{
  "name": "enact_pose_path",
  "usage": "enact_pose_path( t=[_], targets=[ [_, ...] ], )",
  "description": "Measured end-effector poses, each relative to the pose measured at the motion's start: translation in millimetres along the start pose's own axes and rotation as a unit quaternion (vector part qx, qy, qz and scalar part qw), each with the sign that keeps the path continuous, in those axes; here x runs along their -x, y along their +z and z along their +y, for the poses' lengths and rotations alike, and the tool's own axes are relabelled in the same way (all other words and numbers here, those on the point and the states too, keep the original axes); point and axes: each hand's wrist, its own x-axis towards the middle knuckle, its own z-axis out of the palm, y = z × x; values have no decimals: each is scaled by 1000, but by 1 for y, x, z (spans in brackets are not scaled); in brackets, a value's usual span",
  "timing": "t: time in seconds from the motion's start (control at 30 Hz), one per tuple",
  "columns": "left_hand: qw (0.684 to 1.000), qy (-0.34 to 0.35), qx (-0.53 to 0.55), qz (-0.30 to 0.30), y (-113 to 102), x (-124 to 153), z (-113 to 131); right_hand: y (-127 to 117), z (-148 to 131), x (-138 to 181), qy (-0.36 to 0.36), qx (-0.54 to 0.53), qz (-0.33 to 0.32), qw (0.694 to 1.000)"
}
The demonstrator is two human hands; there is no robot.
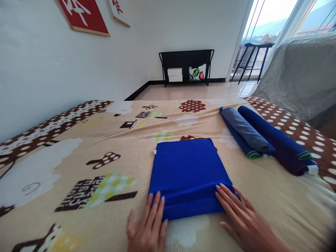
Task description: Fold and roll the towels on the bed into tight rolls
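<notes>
A blue cloth point(187, 168), folded into a flat square, lies on the patterned blanket in front of me. A small white tag point(154, 152) pokes out at its upper left edge. My left hand point(148, 222) rests on the near left corner, fingers stretched out and lying flat. On the near right corner lies my right hand point(241, 211), its fingers also extended. A low crease crosses the cloth between the two hands. Neither hand grips the fabric. What kind of item the cloth is, I cannot tell.
Several rolled cloths, among them a grey-blue roll point(245, 127) and a dark blue roll point(273, 131), lie to the right on the blanket point(112, 140). Beyond the bed stand a black rack point(186, 59) and a black stool point(253, 57). A grey cover point(301, 73) drapes something at right.
</notes>
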Motion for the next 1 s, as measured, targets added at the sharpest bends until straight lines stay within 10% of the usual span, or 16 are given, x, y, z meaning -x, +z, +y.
enact_pose_path(
  t=[0.13,0.43,0.73,1.0],
  targets=[
    [991,107,82,0,5,-40,38,8,-26,-36,-56,-76,-26,995],
    [998,6,2,-57,10,13,-56,15,19,16,53,-8,-57,997],
    [994,66,89,12,-21,2,-38,2,30,46,-4,-7,11,1000],
    [990,16,136,44,-1,-4,-49,7,45,23,71,-108,-18,992]
  ],
)
